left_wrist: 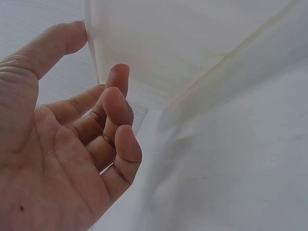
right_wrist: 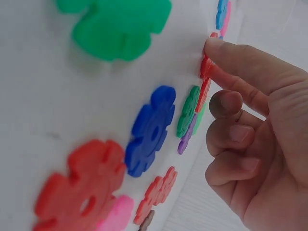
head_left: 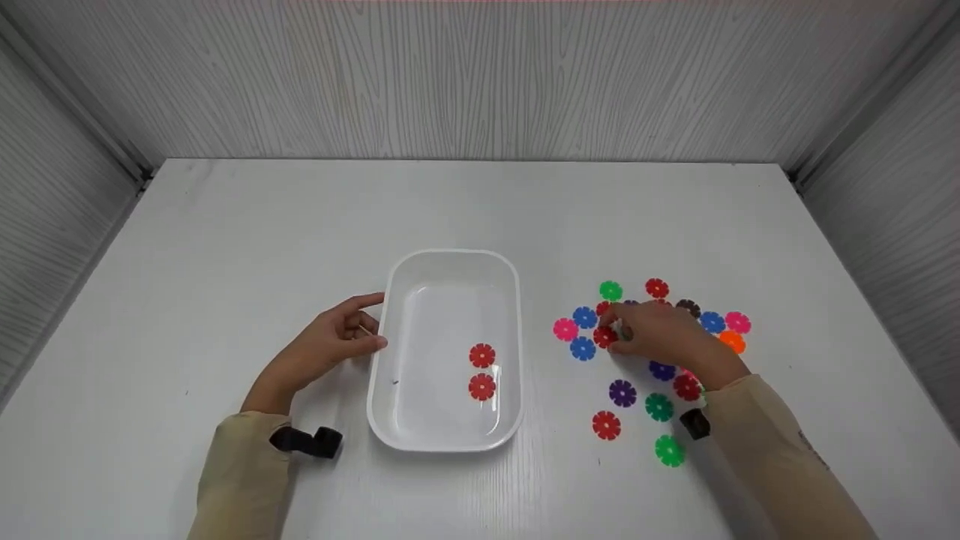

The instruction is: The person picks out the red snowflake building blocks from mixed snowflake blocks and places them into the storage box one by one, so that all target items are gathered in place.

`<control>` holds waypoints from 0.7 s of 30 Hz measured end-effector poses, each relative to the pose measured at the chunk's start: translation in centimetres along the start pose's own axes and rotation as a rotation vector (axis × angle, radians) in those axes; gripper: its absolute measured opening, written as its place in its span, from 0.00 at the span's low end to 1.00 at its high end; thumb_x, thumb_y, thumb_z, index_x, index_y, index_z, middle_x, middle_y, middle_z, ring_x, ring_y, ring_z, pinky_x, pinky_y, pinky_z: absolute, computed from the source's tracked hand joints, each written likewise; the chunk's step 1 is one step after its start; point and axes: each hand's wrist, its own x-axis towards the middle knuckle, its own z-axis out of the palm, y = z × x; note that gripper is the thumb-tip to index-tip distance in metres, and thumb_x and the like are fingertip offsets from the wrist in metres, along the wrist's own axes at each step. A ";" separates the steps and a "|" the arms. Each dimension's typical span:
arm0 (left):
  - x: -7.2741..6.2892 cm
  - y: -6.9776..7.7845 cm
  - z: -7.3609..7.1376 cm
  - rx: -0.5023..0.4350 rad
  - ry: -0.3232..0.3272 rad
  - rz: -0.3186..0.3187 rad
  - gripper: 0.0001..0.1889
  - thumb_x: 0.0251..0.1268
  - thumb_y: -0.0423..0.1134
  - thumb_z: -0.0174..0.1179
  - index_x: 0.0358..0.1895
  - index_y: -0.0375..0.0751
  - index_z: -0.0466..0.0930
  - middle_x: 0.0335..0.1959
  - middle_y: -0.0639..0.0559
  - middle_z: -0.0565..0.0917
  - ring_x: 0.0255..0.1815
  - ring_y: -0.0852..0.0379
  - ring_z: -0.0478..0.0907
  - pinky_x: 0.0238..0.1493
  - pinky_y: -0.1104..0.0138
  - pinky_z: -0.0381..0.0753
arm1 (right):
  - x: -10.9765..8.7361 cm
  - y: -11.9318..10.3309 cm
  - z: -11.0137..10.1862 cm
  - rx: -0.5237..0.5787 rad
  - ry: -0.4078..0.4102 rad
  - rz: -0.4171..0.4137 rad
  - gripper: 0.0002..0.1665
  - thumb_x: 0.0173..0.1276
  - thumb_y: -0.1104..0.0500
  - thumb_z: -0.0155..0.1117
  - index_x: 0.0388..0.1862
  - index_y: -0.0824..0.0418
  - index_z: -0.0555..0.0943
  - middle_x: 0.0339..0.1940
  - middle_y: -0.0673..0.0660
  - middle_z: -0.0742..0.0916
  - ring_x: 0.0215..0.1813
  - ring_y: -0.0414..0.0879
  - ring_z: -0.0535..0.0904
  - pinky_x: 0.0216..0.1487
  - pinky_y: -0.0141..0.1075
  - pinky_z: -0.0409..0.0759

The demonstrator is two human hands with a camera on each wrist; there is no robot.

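Note:
A white rectangular tray (head_left: 448, 444) stands on the table, two red flower-shaped plastic discs (head_left: 482, 355) lying inside it towards the right. My left hand (head_left: 330, 341) is at its left side; thumb and index fingertips touch the rim while the other fingers bend loosely. In the left wrist view the tray wall (left_wrist: 144, 43) rises beside these fingertips. Over the scattered discs on the right, my right hand (head_left: 664, 334) pinches a red flower-shaped disc (head_left: 604, 337) between thumb and index finger. The right wrist view shows that red disc (right_wrist: 206, 65) at the fingertips, with the remaining fingers curled.
Several flower-shaped discs lie around the right hand, among them a pink one (head_left: 565, 329), a blue one (head_left: 583, 349), an orange one (head_left: 733, 342), a purple one (head_left: 622, 393) and a green one (head_left: 670, 451). The hand and forearm cover some. A wood-grain panel (head_left: 480, 82) borders the table's back.

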 end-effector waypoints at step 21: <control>0.1 -0.1 0.0 0.004 0.006 0.001 0.36 0.62 0.42 0.65 0.72 0.47 0.61 0.44 0.50 0.77 0.42 0.60 0.76 0.47 0.71 0.74 | -1.2 -3.0 -1.7 0.058 0.112 -0.100 0.25 0.62 0.49 0.68 0.56 0.56 0.76 0.27 0.52 0.79 0.27 0.42 0.72 0.26 0.32 0.72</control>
